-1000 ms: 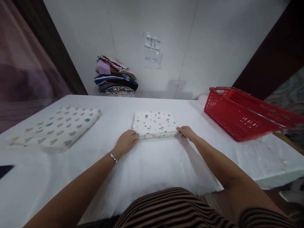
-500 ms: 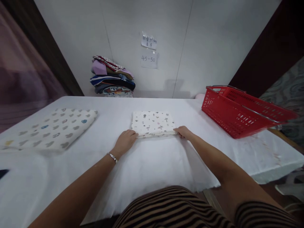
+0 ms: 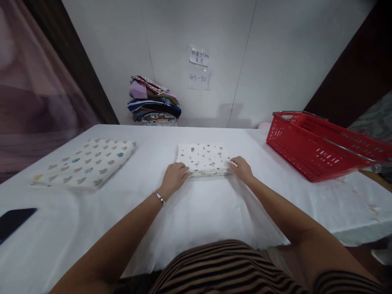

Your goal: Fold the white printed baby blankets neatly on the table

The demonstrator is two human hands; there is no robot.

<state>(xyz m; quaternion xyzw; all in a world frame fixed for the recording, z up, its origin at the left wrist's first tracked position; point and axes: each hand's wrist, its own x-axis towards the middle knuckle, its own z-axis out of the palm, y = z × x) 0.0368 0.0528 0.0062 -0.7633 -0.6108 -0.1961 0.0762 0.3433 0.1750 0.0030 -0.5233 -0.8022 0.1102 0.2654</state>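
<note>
A folded white cloth with small printed figures and palm trees [image 3: 202, 157] lies flat in the middle of the white-covered table, its layered edge facing me. My left hand [image 3: 176, 176] rests at its near left corner, fingers closed on the edge. At the near right corner, my right hand [image 3: 241, 168] has its thumb and fingers slightly apart, with the fingertips touching the cloth's side. Further left lies a second white cloth with grey mouse-head shapes [image 3: 88, 162], untouched by either hand.
A red plastic basket [image 3: 306, 143] stands at the right of the table [image 3: 211, 220]. Stacked fabrics [image 3: 154, 102] sit at the back by the wall. A dark flat object [image 3: 15, 220] lies at the left edge. Paper notes [image 3: 199, 78] hang on the wall.
The view has shifted left, so everything appears further right. The fingers of my right hand have loosened from the corner of the cloth. More of the dark flat object shows.
</note>
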